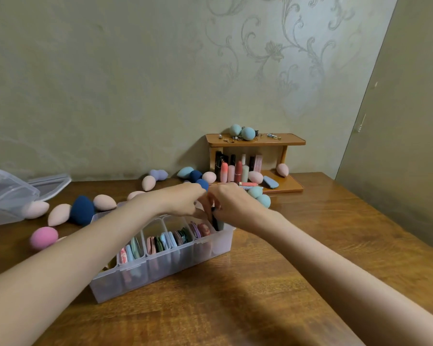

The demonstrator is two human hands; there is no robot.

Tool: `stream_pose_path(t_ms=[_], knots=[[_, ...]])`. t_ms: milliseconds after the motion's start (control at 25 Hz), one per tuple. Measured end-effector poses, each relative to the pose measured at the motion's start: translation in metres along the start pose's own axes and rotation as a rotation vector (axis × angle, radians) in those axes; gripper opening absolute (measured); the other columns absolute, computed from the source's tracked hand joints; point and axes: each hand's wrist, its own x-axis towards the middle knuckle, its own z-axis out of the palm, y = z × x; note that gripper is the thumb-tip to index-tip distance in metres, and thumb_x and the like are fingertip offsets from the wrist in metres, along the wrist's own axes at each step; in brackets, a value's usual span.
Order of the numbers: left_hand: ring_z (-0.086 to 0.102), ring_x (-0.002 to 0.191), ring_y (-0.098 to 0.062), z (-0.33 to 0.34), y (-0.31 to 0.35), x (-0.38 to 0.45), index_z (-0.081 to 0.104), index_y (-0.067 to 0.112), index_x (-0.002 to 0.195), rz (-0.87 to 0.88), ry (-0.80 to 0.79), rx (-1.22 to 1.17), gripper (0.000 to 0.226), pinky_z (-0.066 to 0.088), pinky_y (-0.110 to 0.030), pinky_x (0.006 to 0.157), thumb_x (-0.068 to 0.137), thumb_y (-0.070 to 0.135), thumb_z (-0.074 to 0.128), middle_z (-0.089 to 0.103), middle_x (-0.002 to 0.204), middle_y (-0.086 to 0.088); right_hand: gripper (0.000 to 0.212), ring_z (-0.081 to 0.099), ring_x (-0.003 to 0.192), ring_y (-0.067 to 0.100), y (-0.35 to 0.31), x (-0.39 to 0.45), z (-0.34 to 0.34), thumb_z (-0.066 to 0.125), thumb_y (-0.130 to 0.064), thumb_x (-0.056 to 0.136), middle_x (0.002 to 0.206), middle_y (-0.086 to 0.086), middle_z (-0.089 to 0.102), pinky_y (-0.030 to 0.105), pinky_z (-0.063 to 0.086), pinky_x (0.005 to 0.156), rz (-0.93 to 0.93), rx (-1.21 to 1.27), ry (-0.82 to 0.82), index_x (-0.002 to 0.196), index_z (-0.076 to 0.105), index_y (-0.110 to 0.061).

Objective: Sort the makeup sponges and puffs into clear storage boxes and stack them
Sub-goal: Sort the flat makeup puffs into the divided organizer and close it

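A clear divided storage box [160, 273] lies at an angle mid-table, with flat puffs [183, 236] standing on edge in several compartments. Both hands meet over its far right end. My right hand [235, 204] pinches a dark puff [216, 222] that stands in the last compartment. My left hand [185, 199] has its fingers bunched against the same spot, and what they hold is hidden. Loose egg-shaped sponges lie around: pink [44, 237], navy [81, 209], peach [59, 214] and teal [263, 199].
A second clear box with its lid [8, 193] sits at the left table edge. A small wooden shelf [255, 140] against the wall holds lipsticks [231, 171], jewellery and more sponges. Bare tabletop lies in front and to the right of the box.
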Motion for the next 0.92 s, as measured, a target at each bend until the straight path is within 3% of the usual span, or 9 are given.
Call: stream_pose_path(t_ms=[160,280,400,480,520,600,760,840,920], knots=[[0.064,0.084,-0.019,-0.002,0.0,0.0,0.064,0.032,0.082,0.091,0.005,-0.123,0.004,0.052,-0.04,0.081,0.084,0.03,0.067,0.068,0.084,0.009,0.025,0.06,0.098,0.027,0.002,-0.002,0.002,0.053,-0.015,0.092,0.111,0.014,0.063,0.036,0.047,0.082,-0.084,0.104,-0.048,0.113,0.058,-0.002],[0.062,0.077,-0.007,-0.005,-0.002,0.003,0.071,0.035,0.083,0.104,-0.034,-0.17,0.01,0.049,-0.034,0.076,0.084,0.025,0.068,0.067,0.077,0.017,0.019,0.06,0.092,0.021,0.017,0.006,-0.009,0.056,-0.018,0.091,0.108,0.012,0.068,0.029,0.046,0.078,-0.085,0.188,-0.132,0.104,0.064,-0.006],[0.065,0.095,-0.006,-0.011,-0.003,0.009,0.073,0.023,0.102,0.129,-0.104,-0.227,0.02,0.052,-0.028,0.091,0.083,0.019,0.069,0.072,0.098,0.011,0.019,0.067,0.091,0.021,0.062,0.029,-0.016,0.053,-0.008,0.09,0.101,0.013,0.071,0.026,0.052,0.074,0.11,0.461,0.019,0.102,0.067,-0.005],[0.064,0.102,-0.004,-0.016,0.0,0.014,0.069,0.022,0.111,0.141,-0.19,-0.212,0.026,0.049,-0.025,0.096,0.085,0.018,0.066,0.071,0.104,0.01,0.023,0.066,0.098,0.026,0.1,0.046,-0.006,0.048,-0.007,0.092,0.104,0.014,0.07,0.029,0.051,0.075,0.318,0.378,0.205,0.102,0.067,-0.001],[0.063,0.104,-0.004,-0.019,0.001,0.017,0.069,0.023,0.113,0.149,-0.236,-0.173,0.027,0.048,-0.025,0.098,0.087,0.018,0.065,0.071,0.107,0.008,0.026,0.063,0.102,0.028,0.118,0.054,0.003,0.045,-0.007,0.092,0.108,0.015,0.069,0.031,0.051,0.081,0.421,0.304,0.219,0.105,0.067,0.0],[0.061,0.107,-0.005,-0.022,0.003,0.023,0.068,0.024,0.115,0.171,-0.305,-0.087,0.028,0.046,-0.028,0.1,0.089,0.019,0.062,0.069,0.113,0.006,0.03,0.056,0.112,0.028,0.145,0.063,0.022,0.042,-0.008,0.095,0.114,0.014,0.06,0.033,0.045,0.093,0.554,0.207,0.101,0.115,0.064,-0.003],[0.051,0.119,-0.005,-0.023,-0.001,0.032,0.066,0.028,0.117,0.186,-0.37,-0.042,0.029,0.038,-0.031,0.107,0.09,0.021,0.06,0.062,0.121,0.011,0.042,0.046,0.115,0.029,0.178,0.073,0.05,0.031,-0.013,0.097,0.13,0.01,0.052,0.032,0.044,0.091,0.623,0.09,-0.242,0.133,0.051,-0.024],[0.046,0.125,-0.003,-0.022,-0.005,0.033,0.066,0.03,0.116,0.192,-0.359,-0.064,0.029,0.036,-0.028,0.108,0.089,0.022,0.061,0.058,0.124,0.015,0.046,0.041,0.123,0.033,0.181,0.075,0.059,0.033,-0.013,0.095,0.133,0.012,0.049,0.042,0.04,0.102,0.655,0.061,-0.271,0.138,0.045,-0.025],[0.047,0.124,0.0,-0.02,-0.007,0.035,0.066,0.031,0.115,0.187,-0.329,-0.092,0.029,0.038,-0.016,0.102,0.088,0.022,0.062,0.058,0.128,0.016,0.049,0.036,0.129,0.034,0.177,0.075,0.061,0.037,-0.009,0.094,0.135,0.015,0.045,0.046,0.036,0.106,0.681,0.042,-0.196,0.141,0.038,-0.022]])
